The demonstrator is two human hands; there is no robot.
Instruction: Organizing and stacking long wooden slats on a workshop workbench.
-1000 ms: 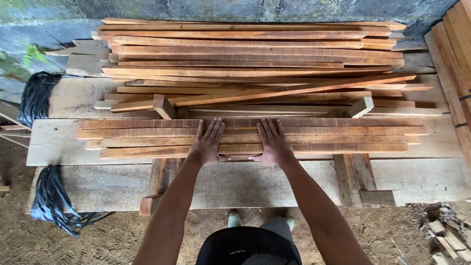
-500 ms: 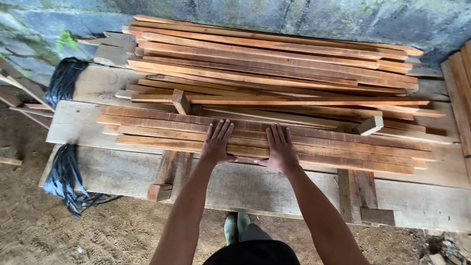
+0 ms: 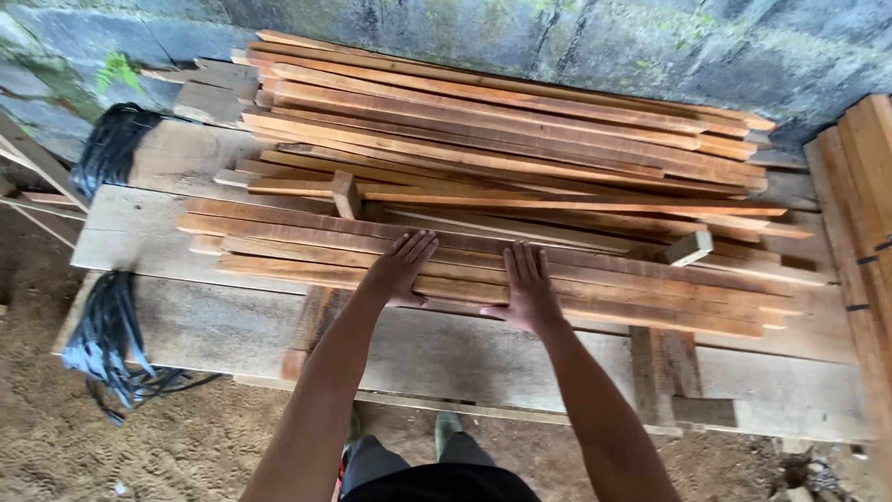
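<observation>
1. Left hand (image 3: 398, 271) and right hand (image 3: 528, 290) flat on front slats (image 3: 595, 288), fingers spread, gripping nothing.
2. Slats loosely bunched on plank surface (image 3: 186, 325) (ends uneven); squaring unfinished.

Bare arms, dark clothing, pale green footwear

Both forearms are uncovered from elbow to wrist, with no sleeves, gloves, watch or rings on the left hand (image 3: 400, 270) or right hand (image 3: 530, 288); low in view sit a black garment, grey trousers and the toes of pale green boots
</observation>
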